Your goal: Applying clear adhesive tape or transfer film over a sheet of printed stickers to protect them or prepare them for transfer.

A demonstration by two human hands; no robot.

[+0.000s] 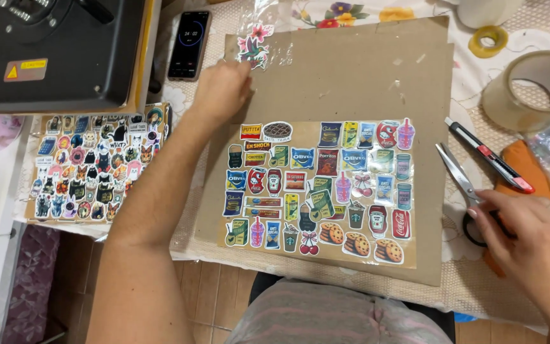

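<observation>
Right hand [533,239]: nearest the camera at the right edge, palm down, fingers curled over the black handles of the scissors [463,185]; the grip rests on the handles, and whether it is closed round them cannot be told.

Scissors: lying on the tabletop [479,286] just right of the cardboard, blades pointing away.

Utility knife [488,156]: red and black, just beside the scissors on the far side, lying slantwise.

Sticker sheet [319,185]: food and drink stickers in rows on the near half of the cardboard sheet [364,76], which lies flat on the lace-covered tabletop.

Second sticker sheet [90,165]: cats and similar figures, at the left, well apart from both hands.

Left hand [224,89]: reaching across to the far left corner of the cardboard, fingertips pinched on the edge of a clear film piece [259,41] bearing a flower sticker; the film lies partly on the cardboard.

Tape rolls: a large pale roll [529,89] at far right, a small yellow roll [488,39] beyond it.

Smartphone [189,44]: screen lit, far left of the cardboard, beside a black machine [58,51].
</observation>
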